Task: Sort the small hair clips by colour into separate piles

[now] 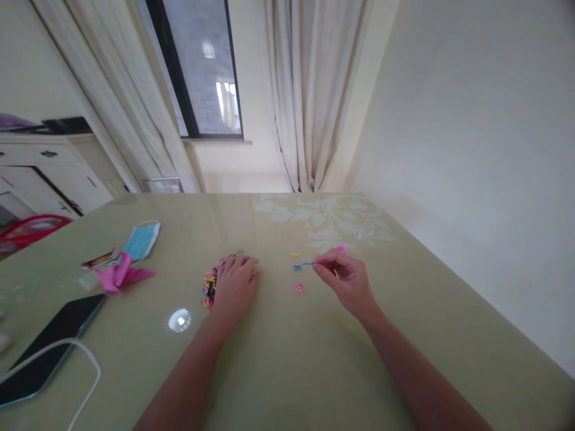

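Head view: right hand [348,281] pinched a band [307,264] thin enough to slip; left hand [236,284], grip unclear, lay on a pile [209,290].

I note a tangled multicoloured heap [209,288], partly under the left hand [236,281], left of mid-worktop [287,371]. Thin blue strand [307,264], roughly level, pinched in right hand [314,265]. Blue cluster [297,269] lies between yellow piece [294,254], farther-edge side, and pink cluster [299,288].

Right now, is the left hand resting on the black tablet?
No, the left hand is over the pile of multicoloured bands, well apart from the black tablet.
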Motion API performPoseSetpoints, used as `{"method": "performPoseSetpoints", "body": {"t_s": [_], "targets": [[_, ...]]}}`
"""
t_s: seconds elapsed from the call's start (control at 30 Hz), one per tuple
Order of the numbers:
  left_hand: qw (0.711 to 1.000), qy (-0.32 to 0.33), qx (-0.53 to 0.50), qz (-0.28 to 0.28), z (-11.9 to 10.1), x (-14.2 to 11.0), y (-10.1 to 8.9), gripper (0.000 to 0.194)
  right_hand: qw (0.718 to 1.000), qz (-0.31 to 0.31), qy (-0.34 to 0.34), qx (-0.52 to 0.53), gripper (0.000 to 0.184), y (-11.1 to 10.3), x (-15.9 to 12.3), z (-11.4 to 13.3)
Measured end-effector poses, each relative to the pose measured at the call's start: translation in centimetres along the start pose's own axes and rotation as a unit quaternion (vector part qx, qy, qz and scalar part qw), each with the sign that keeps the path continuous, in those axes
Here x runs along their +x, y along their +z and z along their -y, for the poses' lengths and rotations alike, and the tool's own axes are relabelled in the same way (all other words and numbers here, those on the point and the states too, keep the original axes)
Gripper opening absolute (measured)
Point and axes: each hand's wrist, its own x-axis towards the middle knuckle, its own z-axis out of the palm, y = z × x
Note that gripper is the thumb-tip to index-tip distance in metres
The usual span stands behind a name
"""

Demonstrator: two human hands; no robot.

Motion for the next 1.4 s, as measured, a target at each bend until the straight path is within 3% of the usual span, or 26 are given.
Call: {"method": "performPoseSetpoints", "body": {"t_s": [0.13, 0.47, 0.63, 0.8, 0.9, 1.0, 1.17, 1.4], "targets": [[0.994, -0.001, 0.102, 0.037, 0.7, 0.1, 0.4, 0.024, 1.0, 0.002, -0.007, 0.011, 0.02, 0.0, 0.0, -0.4], [0.992, -0.004, 0.111, 0.05, 0.8, 0.6, 0.6, 0.023, 1.0, -0.007, -0.023, 0.004, 0.011, -0.1, -0.1, -0.6], [0.99, 0.018, 0.133, 0.034, 0.9, 0.4, 1.2, 0.025, 0.997, -0.006, -0.028, -0.078, 0.01, 0.3, 0.3, -2.5], [0.99, 0.025, 0.134, 0.022, 0.6, 0.3, 1.3, 0.029, 0.977, 0.04, -0.026, -0.206, 0.01, 1.2, 0.5, -5.4], [0.997, 0.006, 0.071, -0.003, 0.5, 0.6, 1.1, 0.026, 0.962, 0.075, -0.001, -0.264, 0.013, 1.6, 0.6, -6.6], [0.996, -0.037, -0.082, -0.018, 0.2, 1.2, 0.8, 0.018, 0.948, 0.099, 0.02, -0.302, 0.016, 1.7, 0.6, -7.4], [0.935, -0.028, -0.354, -0.014, -1.5, 1.2, 0.6, 0.012, 0.95, 0.078, 0.002, -0.301, 0.017, 1.7, 0.6, -7.2], [0.903, 0.029, -0.422, 0.077, -4.4, -0.5, 0.9, 0.015, 0.985, 0.063, -0.047, -0.153, 0.022, 2.3, -0.4, -3.5]]}}
